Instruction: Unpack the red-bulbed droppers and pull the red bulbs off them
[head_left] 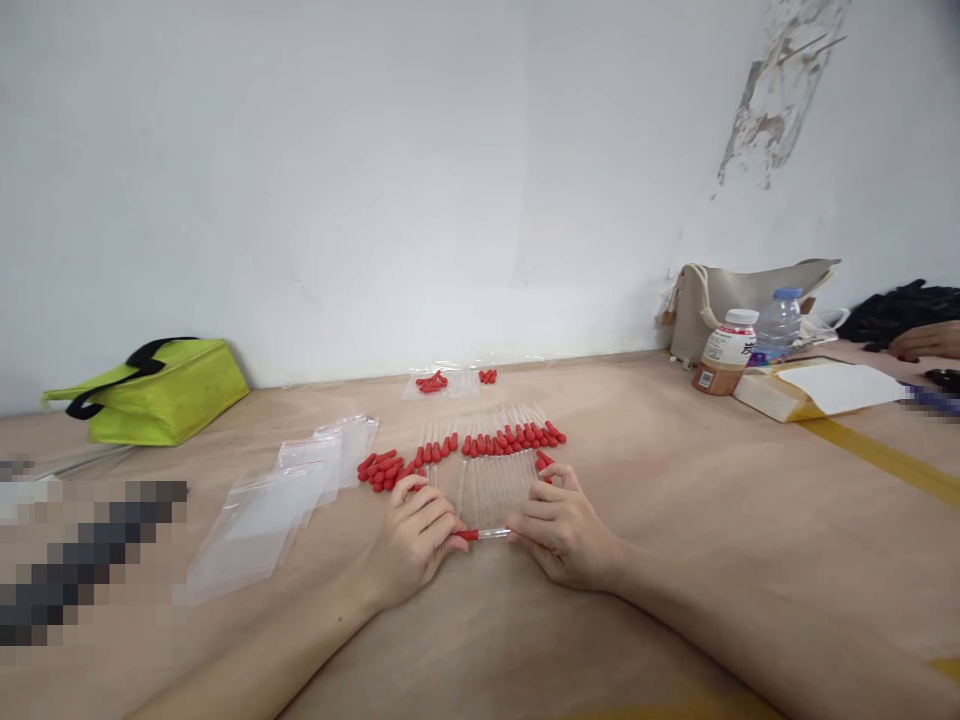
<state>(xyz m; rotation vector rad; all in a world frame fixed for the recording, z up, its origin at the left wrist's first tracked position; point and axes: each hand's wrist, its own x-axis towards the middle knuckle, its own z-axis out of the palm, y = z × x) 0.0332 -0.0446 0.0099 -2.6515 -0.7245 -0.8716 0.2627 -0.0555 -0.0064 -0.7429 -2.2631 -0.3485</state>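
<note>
My left hand (421, 532) pinches a red rubber bulb (469, 535) near the table's front middle. Facing it, my right hand (559, 528) grips a clear glass dropper tube (493, 534), whose left end meets or sits inside the bulb. Just beyond my fingers lies a row of bare glass tubes (495, 490), side by side. Behind these is a row of droppers with red bulbs (517, 438), bulbs pointing toward me. Loose red bulbs (381, 468) are heaped beyond my left hand, and a few more (546, 464) lie by my right fingers.
Clear zip bags (259, 525) fan out at left, before a lime-green bag (169, 395). Bagged red bulbs (433, 382) lie by the wall. To the right stand a drink bottle (726, 352), a water bottle (781, 325) and a beige bag (694, 315); another person's hand (930, 342) rests far right.
</note>
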